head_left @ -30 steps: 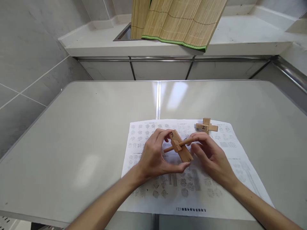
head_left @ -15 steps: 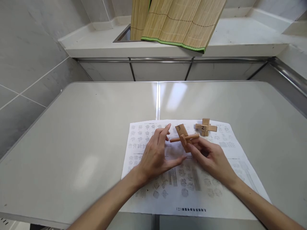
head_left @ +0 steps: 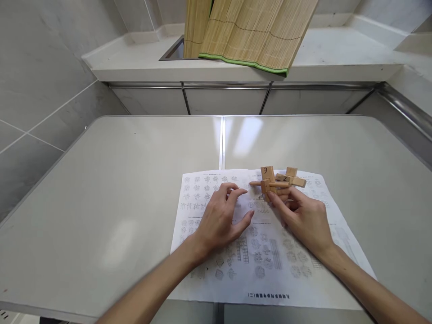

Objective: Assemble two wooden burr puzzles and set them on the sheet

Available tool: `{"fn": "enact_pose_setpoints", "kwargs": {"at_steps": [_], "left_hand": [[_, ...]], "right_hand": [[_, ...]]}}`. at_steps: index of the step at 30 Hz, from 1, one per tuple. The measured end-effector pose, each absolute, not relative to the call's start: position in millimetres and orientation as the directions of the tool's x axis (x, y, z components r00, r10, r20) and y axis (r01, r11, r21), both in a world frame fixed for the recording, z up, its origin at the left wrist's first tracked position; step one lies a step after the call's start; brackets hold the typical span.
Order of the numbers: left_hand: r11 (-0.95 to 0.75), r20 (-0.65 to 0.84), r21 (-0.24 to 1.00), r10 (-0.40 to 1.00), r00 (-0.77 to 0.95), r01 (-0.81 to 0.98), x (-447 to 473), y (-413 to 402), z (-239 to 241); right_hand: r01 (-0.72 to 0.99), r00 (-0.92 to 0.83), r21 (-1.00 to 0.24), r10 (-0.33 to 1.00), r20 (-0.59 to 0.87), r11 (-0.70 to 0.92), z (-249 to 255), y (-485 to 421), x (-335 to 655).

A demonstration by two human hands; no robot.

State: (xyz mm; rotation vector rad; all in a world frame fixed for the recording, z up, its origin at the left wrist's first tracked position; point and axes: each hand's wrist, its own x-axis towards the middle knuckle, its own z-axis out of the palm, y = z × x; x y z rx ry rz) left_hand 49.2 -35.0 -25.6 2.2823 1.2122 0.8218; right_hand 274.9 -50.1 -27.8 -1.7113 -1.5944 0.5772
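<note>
Between the fingertips of my right hand (head_left: 300,216) is a wooden interlocking puzzle marked 3 (head_left: 267,173), made of crossed flat pieces with a round rod through it. It is near the top of the printed sheet, close beside a second wooden puzzle marked 2 (head_left: 298,182); whether the two touch I cannot tell. My left hand (head_left: 221,218) is over the sheet to the left, empty, with thumb and fingers apart and curved toward the held puzzle.
A large paper sheet (head_left: 243,283) with printed diagrams lies upside down to me on the pale folding table (head_left: 101,193). Behind the table runs a white ledge (head_left: 135,67) with a bamboo mat (head_left: 249,31) hanging over it. Tiled walls (head_left: 43,90) stand to the left.
My right hand has carried the puzzle marked 3 up and to the right, turning it more upright beside the other one. The puzzle marked 2 has tilted slightly. My left hand has drawn away from it.
</note>
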Motion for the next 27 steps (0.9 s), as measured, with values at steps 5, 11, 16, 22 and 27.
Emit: {"fn": "enact_pose_setpoints", "kwargs": {"at_steps": [5, 11, 16, 22, 27], "left_hand": [[-0.519, 0.289, 0.614, 0.849, 0.442, 0.595, 49.4, -35.0, -25.8], [-0.535, 0.315, 0.623, 0.84, 0.442, 0.571, 49.4, -34.4, -24.9], [-0.586, 0.331, 0.624, 0.798, 0.504, 0.517, 50.9, -35.9, -22.6], [-0.667, 0.363, 0.52, 0.738, 0.569, 0.533, 51.8, -41.2, -25.8], [-0.729, 0.358, 0.417, 0.681, 0.639, 0.543, 51.1, -39.8, -29.1]], "right_hand": [[0.702, 0.155, -0.711, 0.966, 0.205, 0.038, -29.6, -47.6, 277.0], [0.773, 0.0, -0.58, 0.915, 0.403, 0.256, -31.5, -52.2, 274.4], [0.627, -0.347, -0.553, 0.832, 0.433, 0.549, -30.1, -59.9, 266.4], [0.581, -0.477, -0.514, 0.776, 0.413, 0.631, -35.9, -61.8, 265.3], [0.584, -0.478, -0.534, 0.791, 0.381, 0.611, -38.9, -60.0, 263.7]]}}
